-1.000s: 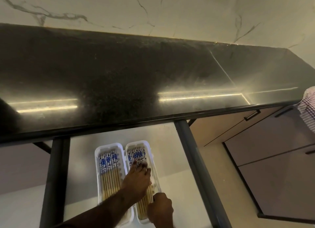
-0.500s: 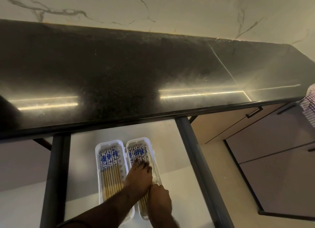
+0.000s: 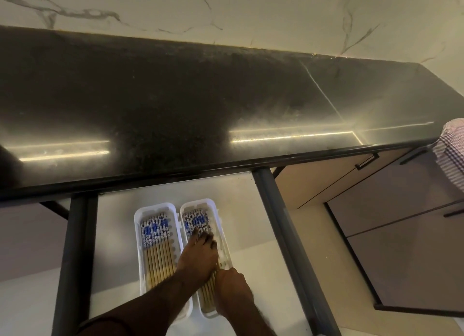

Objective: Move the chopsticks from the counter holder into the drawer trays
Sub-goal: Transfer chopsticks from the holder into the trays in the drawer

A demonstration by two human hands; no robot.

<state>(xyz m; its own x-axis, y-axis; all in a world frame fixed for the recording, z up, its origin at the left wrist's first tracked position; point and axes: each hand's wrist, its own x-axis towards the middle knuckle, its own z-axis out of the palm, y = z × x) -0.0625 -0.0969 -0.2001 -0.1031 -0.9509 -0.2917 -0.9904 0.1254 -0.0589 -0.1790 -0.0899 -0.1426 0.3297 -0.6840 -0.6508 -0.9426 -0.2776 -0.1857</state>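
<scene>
Open drawer (image 3: 241, 197), white floor: two long white plastic trays side by side, left tray (image 3: 137, 235) and right tray (image 3: 218, 225), each holding bamboo chopsticks with blue-and-white patterned tops (image 3: 153, 231). Left hand (image 3: 198, 258) lies flat on the right tray's chopsticks (image 3: 195, 219), fingers slightly spread. Right hand (image 3: 232, 289) at that tray's near right rim; finger state cannot be told.

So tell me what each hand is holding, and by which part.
Neither visibly grips anything. The left hand lies flat on the chopsticks in the right tray; the right hand rests at their plain ends.
</scene>
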